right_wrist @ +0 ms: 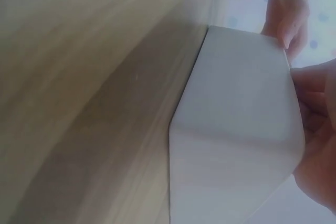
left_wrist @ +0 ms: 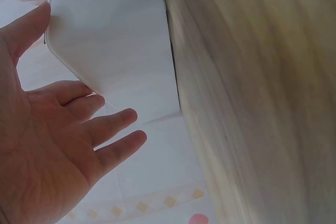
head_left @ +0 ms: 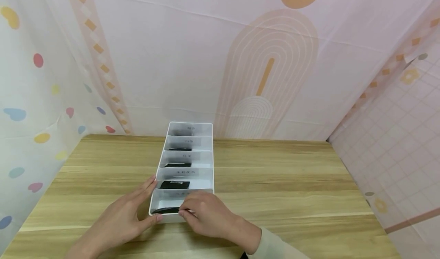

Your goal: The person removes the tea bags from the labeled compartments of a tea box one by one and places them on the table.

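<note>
A white divided box (head_left: 170, 219) stands lengthwise on the table, its nearest compartment between my hands. Low in that compartment lies a thin black packet (head_left: 166, 210). My right hand (head_left: 210, 215) reaches over the front rim and pinches the packet's right end between thumb and fingers; the fingertips are partly hidden. At the box's near left corner is my left hand (head_left: 120, 217), its thumb at the front rim and spread fingers along the left wall. In the left wrist view, those fingers (left_wrist: 113, 125) are fairly straight beside the smooth white side.
Farther compartments hold more black packets, one of them (head_left: 174, 185) just behind the nearest divider. Printed characters mark the compartment walls. The wooden table (head_left: 275, 190) extends to both sides, with a patterned cloth (head_left: 178, 60) hanging behind the box's far end.
</note>
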### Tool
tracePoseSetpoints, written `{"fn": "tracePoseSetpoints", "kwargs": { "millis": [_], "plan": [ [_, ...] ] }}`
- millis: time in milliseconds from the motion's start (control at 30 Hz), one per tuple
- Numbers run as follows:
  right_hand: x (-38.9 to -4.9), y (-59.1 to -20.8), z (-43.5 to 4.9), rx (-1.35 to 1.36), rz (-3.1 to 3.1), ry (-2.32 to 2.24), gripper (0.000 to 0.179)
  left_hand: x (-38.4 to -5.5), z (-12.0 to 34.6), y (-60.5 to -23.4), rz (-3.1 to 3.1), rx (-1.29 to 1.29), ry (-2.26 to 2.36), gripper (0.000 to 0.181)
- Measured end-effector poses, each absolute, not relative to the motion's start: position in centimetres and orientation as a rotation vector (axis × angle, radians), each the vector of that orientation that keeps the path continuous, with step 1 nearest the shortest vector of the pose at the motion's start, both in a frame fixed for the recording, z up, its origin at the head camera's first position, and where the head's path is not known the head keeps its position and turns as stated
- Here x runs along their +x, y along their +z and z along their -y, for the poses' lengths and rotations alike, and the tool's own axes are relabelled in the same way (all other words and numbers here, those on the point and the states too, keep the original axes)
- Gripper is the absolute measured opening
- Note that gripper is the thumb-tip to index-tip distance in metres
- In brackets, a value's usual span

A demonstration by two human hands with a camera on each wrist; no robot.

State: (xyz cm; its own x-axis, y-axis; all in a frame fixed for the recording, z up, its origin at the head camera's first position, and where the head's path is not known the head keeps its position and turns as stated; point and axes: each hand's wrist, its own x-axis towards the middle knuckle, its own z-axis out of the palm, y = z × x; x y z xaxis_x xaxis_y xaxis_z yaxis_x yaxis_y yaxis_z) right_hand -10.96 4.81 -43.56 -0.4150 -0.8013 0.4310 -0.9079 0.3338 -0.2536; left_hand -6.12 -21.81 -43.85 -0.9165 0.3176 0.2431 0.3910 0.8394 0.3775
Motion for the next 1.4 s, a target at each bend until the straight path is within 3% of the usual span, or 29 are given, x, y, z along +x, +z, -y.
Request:
{"fn": "tracePoseSetpoints", "kwargs": {
  "millis": [833,1400],
  "plan": [
    [-13.8,-39.1,-7.2,1.360,2.348,1.011,0.005,-6.0,21.7,-43.7,2.870,-0.546,-0.658,0.093],
    [-16.2,-37.0,-10.3,1.162,2.327,0.991,0.005,-5.8,21.8,-43.7,2.868,-0.562,-0.678,0.091]
  ]
}}
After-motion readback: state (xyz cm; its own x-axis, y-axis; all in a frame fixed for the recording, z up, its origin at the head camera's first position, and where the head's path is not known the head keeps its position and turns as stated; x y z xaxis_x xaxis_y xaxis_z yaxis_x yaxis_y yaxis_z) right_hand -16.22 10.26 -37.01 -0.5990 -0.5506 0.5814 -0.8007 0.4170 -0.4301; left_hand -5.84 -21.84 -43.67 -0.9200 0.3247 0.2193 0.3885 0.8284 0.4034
